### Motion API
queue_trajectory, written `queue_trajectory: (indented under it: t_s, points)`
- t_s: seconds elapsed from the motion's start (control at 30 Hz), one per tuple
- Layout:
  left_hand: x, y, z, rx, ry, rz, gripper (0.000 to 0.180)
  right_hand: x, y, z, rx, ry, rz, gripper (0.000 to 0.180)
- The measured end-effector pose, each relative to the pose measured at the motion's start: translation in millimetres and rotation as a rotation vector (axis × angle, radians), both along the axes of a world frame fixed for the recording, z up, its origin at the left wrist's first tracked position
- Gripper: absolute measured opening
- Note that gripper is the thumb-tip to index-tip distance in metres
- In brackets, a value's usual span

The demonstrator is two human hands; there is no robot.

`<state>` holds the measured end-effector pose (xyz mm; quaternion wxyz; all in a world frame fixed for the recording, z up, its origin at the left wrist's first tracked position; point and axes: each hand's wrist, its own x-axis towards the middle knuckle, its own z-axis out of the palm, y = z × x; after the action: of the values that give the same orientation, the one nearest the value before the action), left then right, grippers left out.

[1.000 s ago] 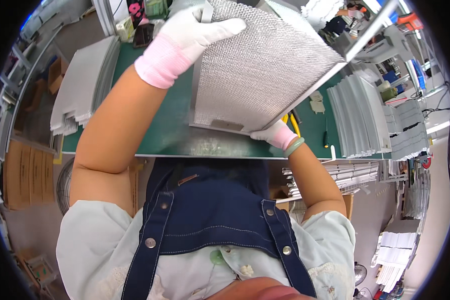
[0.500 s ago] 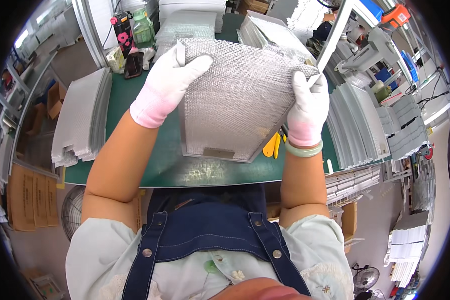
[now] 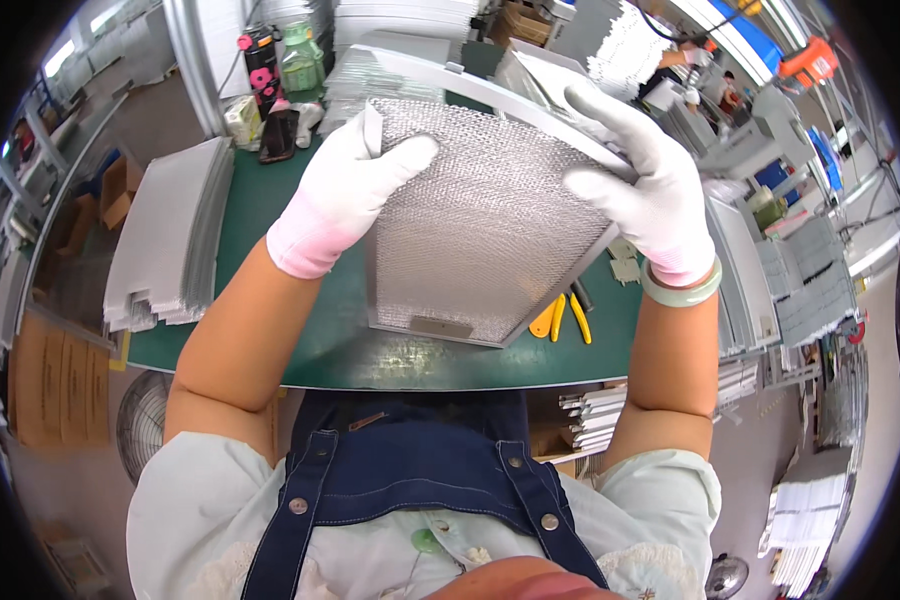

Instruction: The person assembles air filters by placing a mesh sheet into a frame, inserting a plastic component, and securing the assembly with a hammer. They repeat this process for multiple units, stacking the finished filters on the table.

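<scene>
A silvery wire-mesh filter panel (image 3: pixel 480 230) with a metal frame along its sides and lower edge is tilted up over the green table. My left hand (image 3: pixel 355 180), in a white glove with a pink cuff, is closed on its upper left corner, thumb across the mesh. Along the panel's top runs a long pale metal frame strip (image 3: pixel 510 104), its left end sticking up and away from the mesh. My right hand (image 3: pixel 655 195), gloved alike, has the strip's right end between thumb and fingers, index finger stretched out. Whether the strip touches the mesh there is hidden.
Yellow-handled pliers (image 3: pixel 578 318) lie right of the panel, near small pale pieces (image 3: pixel 625 262). Stacks of grey sheets (image 3: pixel 165 230) stand at the left and more frames (image 3: pixel 745 270) at the right. A green bottle (image 3: pixel 301 65) and a phone (image 3: pixel 279 136) sit at the back left.
My right hand has let go of the panel's upper right corner and moved right, now holding the pale frame strip above the top edge. My left hand keeps its grip.
</scene>
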<state>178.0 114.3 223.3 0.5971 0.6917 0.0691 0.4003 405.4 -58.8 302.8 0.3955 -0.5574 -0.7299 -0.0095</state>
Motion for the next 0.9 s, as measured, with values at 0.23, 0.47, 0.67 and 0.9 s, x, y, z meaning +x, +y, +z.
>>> queue_trajectory:
  t_s: [0.23, 0.47, 0.67, 0.9]
  points:
    - [4, 15, -1, 0.107, 0.097, 0.044, 0.032, 11, 10, -1, -0.151, 0.172, 0.005, 0.040]
    - [23, 1, 10, 0.138, -0.502, 0.473, 0.044, 5, 11, -9, -0.086, 0.270, 0.022, 0.036]
    - [34, -10, -4, 0.104, -0.432, 0.656, 0.047, -2, 10, -7, -0.086, 0.235, -0.036, 0.035]
    - [9, -15, 3, 0.087, -0.345, 0.333, 0.050, 6, 0, -4, -0.090, 0.244, -0.024, 0.034]
